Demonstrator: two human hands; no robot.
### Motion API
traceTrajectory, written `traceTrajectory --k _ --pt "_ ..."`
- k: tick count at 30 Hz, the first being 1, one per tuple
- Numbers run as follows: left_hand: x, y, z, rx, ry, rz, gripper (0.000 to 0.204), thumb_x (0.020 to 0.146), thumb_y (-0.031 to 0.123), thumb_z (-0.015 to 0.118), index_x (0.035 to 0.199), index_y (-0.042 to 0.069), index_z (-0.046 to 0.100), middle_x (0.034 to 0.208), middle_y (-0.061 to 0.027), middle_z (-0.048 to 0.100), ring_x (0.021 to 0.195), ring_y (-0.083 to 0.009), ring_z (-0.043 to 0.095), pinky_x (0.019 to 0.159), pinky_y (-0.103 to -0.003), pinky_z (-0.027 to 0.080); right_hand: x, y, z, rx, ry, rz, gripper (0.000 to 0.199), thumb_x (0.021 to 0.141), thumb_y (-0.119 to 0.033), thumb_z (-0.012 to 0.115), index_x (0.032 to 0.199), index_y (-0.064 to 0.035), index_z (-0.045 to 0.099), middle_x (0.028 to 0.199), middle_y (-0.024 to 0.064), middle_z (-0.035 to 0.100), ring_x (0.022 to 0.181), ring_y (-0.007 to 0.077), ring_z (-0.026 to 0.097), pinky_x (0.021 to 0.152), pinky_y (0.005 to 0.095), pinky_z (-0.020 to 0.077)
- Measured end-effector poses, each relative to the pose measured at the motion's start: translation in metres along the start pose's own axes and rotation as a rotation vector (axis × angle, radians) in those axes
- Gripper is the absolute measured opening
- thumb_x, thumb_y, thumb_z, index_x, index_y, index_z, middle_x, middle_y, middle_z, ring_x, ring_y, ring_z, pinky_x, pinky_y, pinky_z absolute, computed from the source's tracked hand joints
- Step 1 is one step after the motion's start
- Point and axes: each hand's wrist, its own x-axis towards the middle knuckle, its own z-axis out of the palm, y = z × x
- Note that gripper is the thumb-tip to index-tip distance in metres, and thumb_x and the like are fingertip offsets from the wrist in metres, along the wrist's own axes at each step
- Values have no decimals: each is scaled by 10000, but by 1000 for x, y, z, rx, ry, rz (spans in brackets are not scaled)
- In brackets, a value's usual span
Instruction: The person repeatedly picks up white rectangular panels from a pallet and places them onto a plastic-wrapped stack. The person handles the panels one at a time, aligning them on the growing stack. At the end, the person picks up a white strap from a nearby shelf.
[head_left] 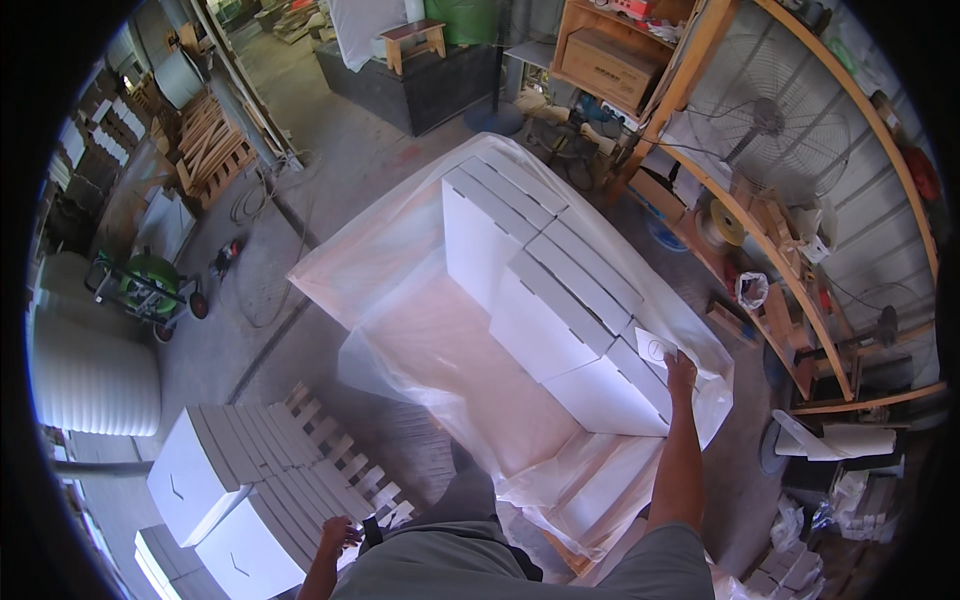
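Left hand: my left hand (338, 535) hangs low at the near left, fingers loosely curled and holding nothing that I can make out — it rests at the near edge of the white flat packs (235, 470) stacked on the slatted wooden pallet (345, 455).

Left stack: those packs lie in leaning rows, touching one another, well apart from the wrapped stack on the right.

Middle: clear plastic sheeting (400, 300) is spread wide and bunched between the two stacks, draped down the near side of the big white stack (545, 290).

Right hand: my right hand (680, 372) is stretched out far to the right, fingers closed on the corner of a white paper sheet (655, 347) — the sheet lies on the top right edge of the big stack, touching the top panels.

Step in hand: I judge I am placing or lifting this sheet on the stack's top, with the wrapping open around it.

Next move calls for: a flat, steady hand so the sheet stays square on the panels and does not slide off the right edge into the plastic.

Far right: wooden shelving (790, 280) with a fan and clutter stands near the stack.
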Motion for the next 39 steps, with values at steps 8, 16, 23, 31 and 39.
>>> traceTrajectory --k 8,16,23,31,39 --pt "-9 4 10 -57 -2 5 300 885 216 514 989 -65 515 777 -243 625 553 -326 635 439 -400 524 9 -3 11 29 176 -149 371 847 -300 588 1035 18 623 950 234 644 898 405 611 800 437 469" --pt "-15 10 12 -76 -6 25 292 883 208 516 989 -65 513 777 -246 620 556 -331 636 442 -403 525 11 -23 13 79 22 -69 458 858 -298 569 1193 14 557 1158 249 579 1090 403 537 965 417 393" --pt "-13 11 15 -47 -7 -1 293 869 188 508 995 -76 522 778 -243 616 575 -333 639 463 -412 533 13 -18 21 177 13 -66 451 847 -309 563 1154 20 581 1066 257 613 1016 409 574 915 433 417" --pt "-8 15 20 -40 -6 0 313 868 201 514 997 -84 531 786 -234 615 581 -324 636 479 -417 538 17 0 61 39 229 -199 406 808 -306 588 994 53 623 749 205 631 677 339 605 691 430 468" --pt "-9 12 20 -41 -17 1 305 878 222 509 982 -64 531 766 -220 620 580 -318 638 479 -410 539 17 -17 56 267 86 53 428 776 -232 629 1106 36 581 993 225 629 941 372 600 856 419 452"
